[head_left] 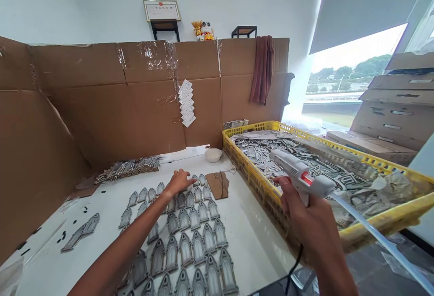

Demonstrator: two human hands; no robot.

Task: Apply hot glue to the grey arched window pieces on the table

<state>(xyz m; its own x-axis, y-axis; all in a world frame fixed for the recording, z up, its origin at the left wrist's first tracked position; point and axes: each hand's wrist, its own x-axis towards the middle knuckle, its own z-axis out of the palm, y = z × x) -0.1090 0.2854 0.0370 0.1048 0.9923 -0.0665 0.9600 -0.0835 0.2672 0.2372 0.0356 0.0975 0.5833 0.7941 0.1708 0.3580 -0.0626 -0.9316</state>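
My right hand grips a white hot glue gun by its handle, with a long translucent glue stick running out of its back. The gun's nozzle points left, above the yellow crate's near side. My left hand reaches over the far rows of small grey arched window-shaped pieces, its fingers partly spread beside a piece in the last row. Whether the fingertips touch that piece I cannot tell. The pieces lie in rows on the white table; my left forearm covers some of them.
A yellow crate full of small grey cut pieces stands on the right. At the back are a white bowl, a torn cardboard scrap and stacked pieces. Joined pieces lie left. Cardboard walls enclose the table.
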